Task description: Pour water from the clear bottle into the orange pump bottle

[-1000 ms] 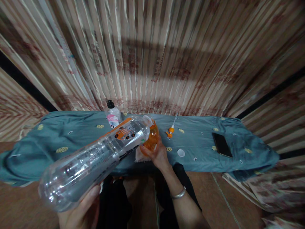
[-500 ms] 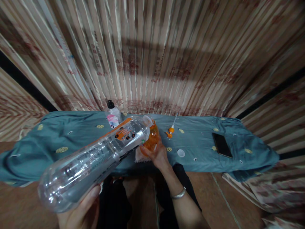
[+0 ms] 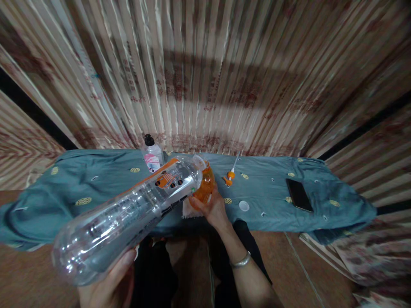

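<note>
My left hand [image 3: 111, 280] is wrapped under the base end of a large clear plastic bottle [image 3: 128, 218] with an orange-and-black label. The bottle is tilted, its neck low and toward the right, its mouth at the top of a smaller orange bottle [image 3: 205, 188]. Around that orange bottle my right hand [image 3: 213, 207] is closed, a silver bangle on the wrist. Whether liquid passes between the two bottles I cannot tell. Beneath the orange bottle lies a pale cloth [image 3: 191, 211]. An orange and white pump top [image 3: 230, 174] with its tube rests to the right.
A clear bottle with black cap and pink label [image 3: 152, 155] stands at the back left. A round white cap [image 3: 244, 206] and a black phone [image 3: 299, 194] lie on the teal patterned cloth [image 3: 105, 175] to the right. A striped curtain [image 3: 199, 77] hangs behind.
</note>
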Motion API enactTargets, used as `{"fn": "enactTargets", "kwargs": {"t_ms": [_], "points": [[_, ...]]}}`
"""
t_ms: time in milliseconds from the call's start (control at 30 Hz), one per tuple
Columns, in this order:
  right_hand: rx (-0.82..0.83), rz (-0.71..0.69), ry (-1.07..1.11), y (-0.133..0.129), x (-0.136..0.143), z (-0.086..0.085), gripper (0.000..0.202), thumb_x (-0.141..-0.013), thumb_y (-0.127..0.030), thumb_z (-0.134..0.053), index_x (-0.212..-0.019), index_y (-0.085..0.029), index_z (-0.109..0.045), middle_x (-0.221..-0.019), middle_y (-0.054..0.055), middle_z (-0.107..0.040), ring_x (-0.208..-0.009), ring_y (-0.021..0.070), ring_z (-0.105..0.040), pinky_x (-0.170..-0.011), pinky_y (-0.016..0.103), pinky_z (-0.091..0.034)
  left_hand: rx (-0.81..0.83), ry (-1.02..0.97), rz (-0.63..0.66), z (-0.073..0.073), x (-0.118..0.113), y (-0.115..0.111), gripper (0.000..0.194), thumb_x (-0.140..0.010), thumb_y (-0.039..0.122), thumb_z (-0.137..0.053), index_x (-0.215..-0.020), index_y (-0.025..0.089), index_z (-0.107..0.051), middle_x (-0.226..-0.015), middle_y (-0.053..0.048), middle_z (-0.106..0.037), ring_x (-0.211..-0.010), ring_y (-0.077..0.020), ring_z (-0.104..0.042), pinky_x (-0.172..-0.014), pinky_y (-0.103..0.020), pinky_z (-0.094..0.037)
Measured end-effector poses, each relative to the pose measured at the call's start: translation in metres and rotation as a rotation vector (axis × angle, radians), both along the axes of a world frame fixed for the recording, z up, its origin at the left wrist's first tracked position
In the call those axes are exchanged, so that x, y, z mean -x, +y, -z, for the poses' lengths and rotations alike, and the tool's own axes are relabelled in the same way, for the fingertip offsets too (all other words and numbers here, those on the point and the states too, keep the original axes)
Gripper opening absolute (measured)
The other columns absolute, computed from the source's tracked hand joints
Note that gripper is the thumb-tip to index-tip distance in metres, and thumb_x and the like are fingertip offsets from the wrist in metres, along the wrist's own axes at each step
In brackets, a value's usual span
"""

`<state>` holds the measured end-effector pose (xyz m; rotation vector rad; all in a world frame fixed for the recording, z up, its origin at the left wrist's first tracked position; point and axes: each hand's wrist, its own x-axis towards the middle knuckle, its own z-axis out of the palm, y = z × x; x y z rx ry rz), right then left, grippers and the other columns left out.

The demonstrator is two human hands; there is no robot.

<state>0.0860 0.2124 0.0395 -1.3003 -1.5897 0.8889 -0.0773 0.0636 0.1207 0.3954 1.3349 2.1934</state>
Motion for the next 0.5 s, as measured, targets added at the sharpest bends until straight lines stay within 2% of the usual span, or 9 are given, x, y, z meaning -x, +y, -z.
{"fn": "enactTargets", "kwargs": {"t_ms": [67, 133, 233, 367, 500], "points": [[-0.009, -0.004, 0.005, 0.0001, -0.0004, 0.001, 0.087, -0.076, -0.039, -0.081, -0.153, -0.025, -0.043, -0.13, 0.008, -0.074, -0.116, 0.0313, -0.073, -0.101, 0.048, -0.06, 0.016, -0.022, -0.014, -0.0011, -0.002, -0.0009, 0.066, -0.045, 0.019, -0.098, -0.106, 0.032, -0.077, -0.106, 0.01, -0.077, -0.091, -0.0119, -0.072, -0.087, -0.016, -0.053], [-0.019, -0.007, -0.001, 0.0005, -0.0008, 0.0025, 0.089, -0.075, -0.04, -0.081, -0.154, -0.025, -0.041, -0.132, 0.009, -0.072, -0.119, 0.0322, -0.072, -0.104, 0.05, -0.058, 0.014, 0.004, -0.03, -0.0042, -0.0044, 0.0001, 0.074, -0.045, 0.019, -0.098, -0.115, 0.031, -0.075, -0.118, 0.009, -0.075, -0.091, -0.0131, -0.072, -0.094, -0.021, -0.053], [-0.002, 0.0, -0.017, 0.0014, -0.0011, 0.0042, 0.089, -0.075, -0.042, -0.081, -0.154, -0.024, -0.042, -0.132, 0.01, -0.072, -0.12, 0.0336, -0.071, -0.105, 0.052, -0.057, 0.021, -0.001, -0.042, -0.0087, -0.0063, 0.0026, 0.083, -0.042, 0.017, -0.097, -0.12, 0.034, -0.074, -0.126, 0.011, -0.073, -0.088, -0.0126, -0.072, -0.091, -0.02, -0.055], [-0.008, -0.008, -0.004, 0.001, -0.0012, 0.0024, 0.088, -0.076, -0.042, -0.081, -0.154, -0.024, -0.042, -0.132, 0.01, -0.072, -0.121, 0.0329, -0.07, -0.106, 0.051, -0.056, 0.01, 0.01, -0.026, -0.0096, -0.0052, 0.0026, 0.088, -0.043, 0.018, -0.097, -0.126, 0.035, -0.071, -0.133, 0.01, -0.07, -0.089, -0.0145, -0.072, -0.093, -0.025, -0.056], [-0.018, -0.013, 0.008, -0.0002, -0.0009, -0.0011, 0.088, -0.077, -0.039, -0.081, -0.154, -0.026, -0.041, -0.13, 0.009, -0.073, -0.117, 0.0319, -0.073, -0.101, 0.049, -0.059, 0.02, 0.016, -0.031, -0.0079, -0.0051, 0.0019, 0.087, -0.044, 0.021, -0.097, -0.125, 0.035, -0.072, -0.132, 0.01, -0.071, -0.087, -0.0148, -0.072, -0.089, -0.023, -0.058]]}}
